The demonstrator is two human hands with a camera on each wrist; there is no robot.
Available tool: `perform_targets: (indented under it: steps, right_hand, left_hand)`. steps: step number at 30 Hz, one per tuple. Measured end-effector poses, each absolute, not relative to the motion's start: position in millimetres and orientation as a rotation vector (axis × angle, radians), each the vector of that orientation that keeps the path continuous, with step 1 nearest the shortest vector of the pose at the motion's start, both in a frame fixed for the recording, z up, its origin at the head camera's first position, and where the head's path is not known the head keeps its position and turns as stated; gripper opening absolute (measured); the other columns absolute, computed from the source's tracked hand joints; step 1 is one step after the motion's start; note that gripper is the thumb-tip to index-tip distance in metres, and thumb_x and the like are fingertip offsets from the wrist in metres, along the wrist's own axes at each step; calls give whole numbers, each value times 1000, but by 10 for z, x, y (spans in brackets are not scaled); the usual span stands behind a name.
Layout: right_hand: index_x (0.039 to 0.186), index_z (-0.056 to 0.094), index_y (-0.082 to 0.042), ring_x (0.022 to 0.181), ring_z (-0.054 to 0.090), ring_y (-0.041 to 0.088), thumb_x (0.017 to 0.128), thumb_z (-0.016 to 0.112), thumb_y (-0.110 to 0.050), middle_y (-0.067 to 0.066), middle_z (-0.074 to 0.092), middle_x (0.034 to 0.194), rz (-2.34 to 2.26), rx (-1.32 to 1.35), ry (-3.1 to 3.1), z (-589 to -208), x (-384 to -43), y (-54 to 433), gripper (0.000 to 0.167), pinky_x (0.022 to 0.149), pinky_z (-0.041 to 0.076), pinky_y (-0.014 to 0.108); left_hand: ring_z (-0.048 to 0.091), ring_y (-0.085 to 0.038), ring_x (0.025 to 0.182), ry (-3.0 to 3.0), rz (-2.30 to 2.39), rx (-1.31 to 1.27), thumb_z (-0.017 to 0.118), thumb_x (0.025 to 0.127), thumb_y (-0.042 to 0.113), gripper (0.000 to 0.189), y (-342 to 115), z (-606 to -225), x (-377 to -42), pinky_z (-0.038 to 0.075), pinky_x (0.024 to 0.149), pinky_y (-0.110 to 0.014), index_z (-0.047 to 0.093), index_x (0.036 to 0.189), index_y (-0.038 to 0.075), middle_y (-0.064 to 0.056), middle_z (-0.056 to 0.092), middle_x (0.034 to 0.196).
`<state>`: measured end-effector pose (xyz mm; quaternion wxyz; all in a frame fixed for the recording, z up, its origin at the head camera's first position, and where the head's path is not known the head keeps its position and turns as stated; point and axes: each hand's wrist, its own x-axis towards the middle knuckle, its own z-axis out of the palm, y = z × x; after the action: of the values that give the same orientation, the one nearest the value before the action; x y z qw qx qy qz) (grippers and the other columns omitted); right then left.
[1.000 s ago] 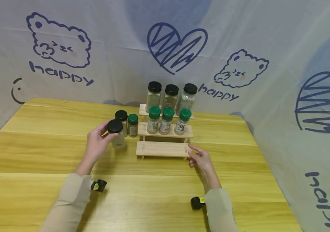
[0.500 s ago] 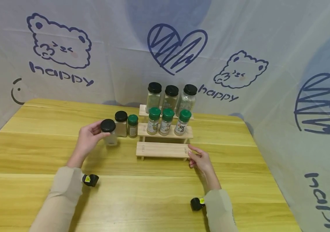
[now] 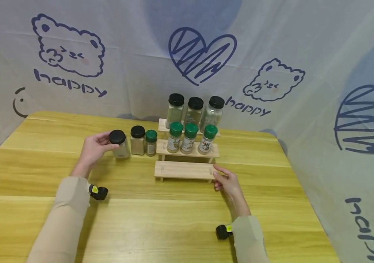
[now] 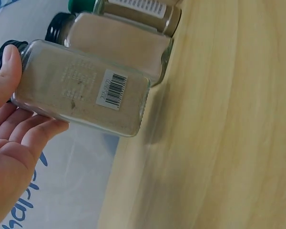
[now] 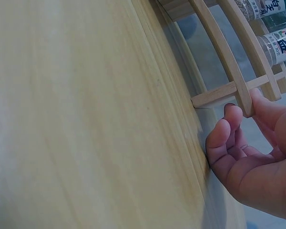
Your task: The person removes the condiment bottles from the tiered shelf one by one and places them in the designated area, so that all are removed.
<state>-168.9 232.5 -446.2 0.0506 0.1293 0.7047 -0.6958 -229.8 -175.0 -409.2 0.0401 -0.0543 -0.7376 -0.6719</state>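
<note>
My left hand (image 3: 94, 149) grips a square glass spice jar (image 4: 86, 88) near its black lid, thumb on one side and fingers on the other. A barcode label shows on this jar in the left wrist view. Just right of it stand another black-lidded jar (image 3: 137, 141) and a small green-capped bottle (image 3: 151, 144). At the right end of the lowest step of a wooden tiered rack (image 3: 185, 170), my right hand (image 3: 228, 180) pinches the board between thumb and fingers. That step bears nothing.
Three green-capped spice bottles (image 3: 189, 138) stand on the rack's middle step. On the top step behind them are three taller black-lidded jars (image 3: 194, 111). A printed cloth (image 3: 134, 54) hangs behind the wooden table (image 3: 160, 223).
My left hand has carried the held jar leftward and a little back, from in front of the other black-lidded jar to its left side. The right hand has stayed at the rack.
</note>
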Motion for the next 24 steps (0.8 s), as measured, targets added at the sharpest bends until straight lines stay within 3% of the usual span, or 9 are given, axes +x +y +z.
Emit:
perform_targets:
  steps: [3,6,11,24]
  right_hand:
    - [124,49,3,42,50,8,88,54,-3,4,60,57,-2108,400,2149,-4457,-1684,2327,37,40,46,19]
    - [124,49,3,42,50,8,88,54,-3,4,60,58,-2102,397,2154,-4453,-1682,2330,37,40,46,20]
    - [125,49,3,42,50,8,89,54,-4,3,60,57,-2093,389,2161,-4460,-1683,2334,37,41,46,20]
    - [126,49,1,43,49,8,88,56,-7,1,58,56,-2084,403,2143,-4470,-1690,2337,39,41,45,19]
  left_hand:
    - [57,0,92,-2323,-1994,-167,68,77,-2,51,-1773,-4098,-2344,45,78,-14,46,121,-12,-9,58,113]
    - [54,-13,105,-2384,-1941,-171,65,79,-2,50,-1777,-4095,-2384,43,82,-17,45,123,-11,-24,47,122]
    - [44,-31,115,-2416,-1938,-157,63,81,-2,51,-1759,-4098,-2440,41,87,-20,41,126,-11,-26,43,126]
    - [42,-34,117,-2421,-1949,-163,60,83,-3,50,-1693,-4132,-2582,41,88,-20,40,128,-11,-25,43,127]
